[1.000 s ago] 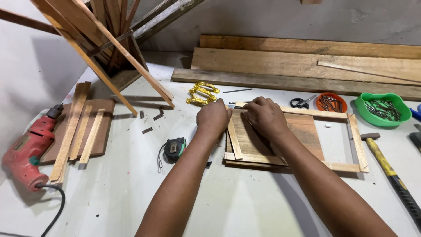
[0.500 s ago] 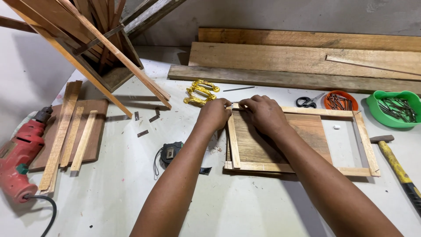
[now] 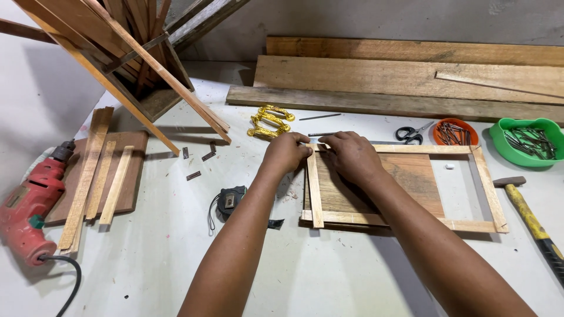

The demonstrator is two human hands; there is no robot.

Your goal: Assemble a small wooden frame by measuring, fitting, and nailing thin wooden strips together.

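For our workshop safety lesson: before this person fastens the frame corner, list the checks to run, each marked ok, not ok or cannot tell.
1. Both hands at the corner: left hand and right hand meet at the top-left joint of the wooden frame. Ok.
2. Corner strips flush: hidden by fingers. Cannot tell.
3. Frame flat on the board: ok.
4. Hammer close by: at the frame's right. Ok.
5. Nails ready: green bowl holds some. Ok.
6. Drill clear of hands: far left. Ok.

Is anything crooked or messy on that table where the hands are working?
Mostly tidy. Three small dark bits lie scattered loose left of the left hand, and the wooden frame overhangs the board beneath, leaving an uncovered gap on its right.
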